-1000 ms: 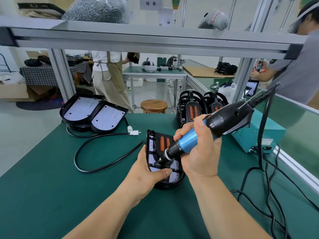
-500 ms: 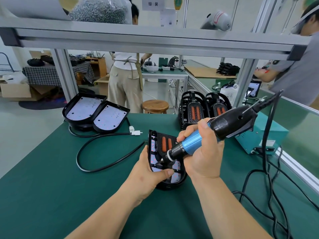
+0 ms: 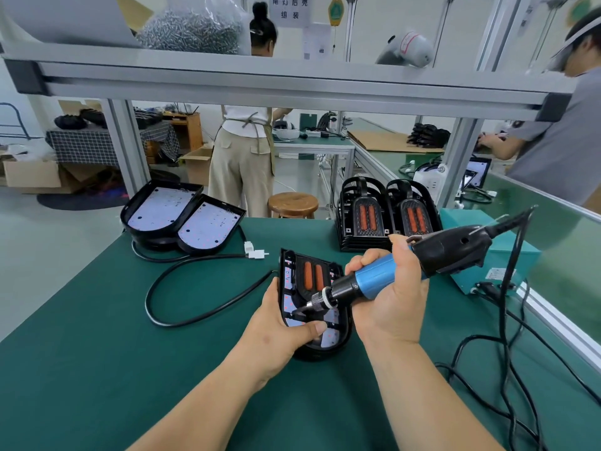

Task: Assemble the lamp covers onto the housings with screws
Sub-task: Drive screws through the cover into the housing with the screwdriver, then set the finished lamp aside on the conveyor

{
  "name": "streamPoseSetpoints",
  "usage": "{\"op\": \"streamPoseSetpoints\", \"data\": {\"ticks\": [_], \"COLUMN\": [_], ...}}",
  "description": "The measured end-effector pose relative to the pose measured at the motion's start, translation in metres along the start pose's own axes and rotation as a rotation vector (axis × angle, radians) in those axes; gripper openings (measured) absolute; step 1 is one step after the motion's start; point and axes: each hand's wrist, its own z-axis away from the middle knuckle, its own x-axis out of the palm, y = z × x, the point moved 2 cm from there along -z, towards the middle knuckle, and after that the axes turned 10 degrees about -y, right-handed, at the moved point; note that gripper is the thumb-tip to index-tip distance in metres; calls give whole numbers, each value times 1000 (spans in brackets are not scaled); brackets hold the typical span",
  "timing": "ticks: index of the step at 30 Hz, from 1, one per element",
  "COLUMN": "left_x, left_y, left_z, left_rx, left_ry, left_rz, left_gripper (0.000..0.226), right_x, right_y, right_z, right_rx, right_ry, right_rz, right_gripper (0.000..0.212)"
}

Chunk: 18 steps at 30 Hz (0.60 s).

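Bright, even light falls from above. The left hand (image 3: 279, 323) and the black D-shaped lamp housing (image 3: 325, 353) cast only faint, soft shadows on the dark green bench mat (image 3: 97, 369). The silver aluminium frame beam (image 3: 292, 83) bows with wide-angle distortion. The right edge is smeared near the teal metal box (image 3: 461, 219).

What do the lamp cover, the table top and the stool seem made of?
The lamp cover: probably moulded plastic, black, slight sheen.
The table top: seemingly rubber mat, matte green, no glare.
The stool: wood, brown with visible grain rings, glossy.
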Motion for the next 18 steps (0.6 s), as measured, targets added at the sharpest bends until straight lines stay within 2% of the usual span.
{"op": "streamPoseSetpoints", "data": {"ticks": [3, 8, 15, 18], "left_x": [0, 0, 0, 0], "left_y": [0, 4, 8, 11], "left_z": [1, 3, 7, 9], "left_rx": [-3, -4, -28, -45], "left_ry": [-2, -9, -6, 4], "left_rz": [0, -7, 21, 33], "left_gripper": [68, 72, 72, 74], "right_x": [-5, -20, -72, -91], "right_y": [-1, -22, -54, -58], "right_z": [-2, -11, -12, -4], "right_rx": [13, 30, 296, 386], "right_ry": [116, 321, 657, 736], "right_rz": [-30, -14, 79, 142], "right_gripper": [25, 29, 37, 39]}}
